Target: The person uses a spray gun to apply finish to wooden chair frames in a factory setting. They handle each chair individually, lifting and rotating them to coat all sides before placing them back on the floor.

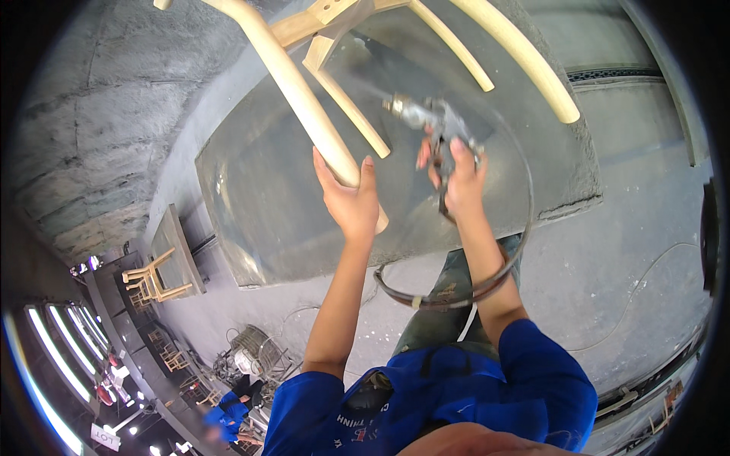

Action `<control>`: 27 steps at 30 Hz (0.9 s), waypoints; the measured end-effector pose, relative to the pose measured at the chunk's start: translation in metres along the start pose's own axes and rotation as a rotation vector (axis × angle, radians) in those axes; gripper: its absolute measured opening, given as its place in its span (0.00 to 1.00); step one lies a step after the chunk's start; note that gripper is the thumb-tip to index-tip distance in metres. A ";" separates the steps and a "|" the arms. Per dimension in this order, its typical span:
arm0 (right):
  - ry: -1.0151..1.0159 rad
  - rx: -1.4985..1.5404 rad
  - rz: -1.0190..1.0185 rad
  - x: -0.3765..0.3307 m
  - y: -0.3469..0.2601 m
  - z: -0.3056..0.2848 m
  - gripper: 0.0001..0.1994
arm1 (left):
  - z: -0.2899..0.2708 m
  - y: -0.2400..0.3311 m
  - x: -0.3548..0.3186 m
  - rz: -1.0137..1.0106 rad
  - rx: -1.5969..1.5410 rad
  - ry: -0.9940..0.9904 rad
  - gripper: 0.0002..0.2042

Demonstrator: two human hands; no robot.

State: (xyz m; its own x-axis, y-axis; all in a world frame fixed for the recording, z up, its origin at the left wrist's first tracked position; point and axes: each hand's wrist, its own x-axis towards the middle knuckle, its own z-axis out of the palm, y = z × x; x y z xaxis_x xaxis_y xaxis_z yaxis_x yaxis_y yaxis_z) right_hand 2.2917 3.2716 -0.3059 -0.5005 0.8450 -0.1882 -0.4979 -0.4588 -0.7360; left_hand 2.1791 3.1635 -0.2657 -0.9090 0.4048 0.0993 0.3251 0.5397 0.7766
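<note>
1. Nearest the camera is the blue shirt (456,395) of the person, with both bare forearms rising from it toward the wooden chair frame (327,30), which serves as the landmark here.
2. A dark hose (426,300) loops below the chair frame, between the two forearms and behind the right one, running up toward the right hand.
3. The left hand (350,199) is closed round the lower end of one pale chair leg (304,99), thumb on one side and fingers wrapped on the other, gripping just above the leg's foot.
4. The right hand (458,171) is shut on the handle of a metal spray gun (426,114), just right of the held leg, with the nozzle aimed at the chair's cross-rails.
5. The chair frame hangs tipped, legs splaying toward the camera, above a grey booth surface (258,197) and in front of it.
6. Judged by looks, the frame is stiff, bare wood and fairly light, since one hand steadies it. The round leg gives a sure hold, though a wet coating would likely make it slippery, so dry sections are the safer grip.
7. Far below and left of the frame, more wooden chairs (152,277) stand stacked.
</note>
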 end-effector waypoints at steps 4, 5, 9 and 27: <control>0.209 -0.060 -0.103 0.062 0.000 -0.005 0.17 | -0.001 -0.005 0.001 0.001 -0.025 0.009 0.41; 0.260 -0.159 -0.148 0.073 0.001 -0.012 0.16 | -0.002 -0.006 0.001 0.009 -0.041 0.006 0.41; 0.441 -0.450 -0.277 0.090 0.011 -0.044 0.14 | -0.003 -0.009 0.001 0.000 -0.081 -0.021 0.41; 0.061 -0.614 -0.372 0.043 0.038 -0.030 0.24 | -0.010 -0.009 0.001 0.021 -0.025 -0.004 0.42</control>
State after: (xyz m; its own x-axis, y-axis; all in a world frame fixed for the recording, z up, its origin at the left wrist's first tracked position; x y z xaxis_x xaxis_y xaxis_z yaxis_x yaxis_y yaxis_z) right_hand 2.2728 3.2986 -0.3609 -0.3258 0.9374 0.1229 -0.1302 0.0843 -0.9879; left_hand 2.1730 3.1516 -0.2666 -0.9013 0.4182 0.1133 0.3370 0.5124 0.7898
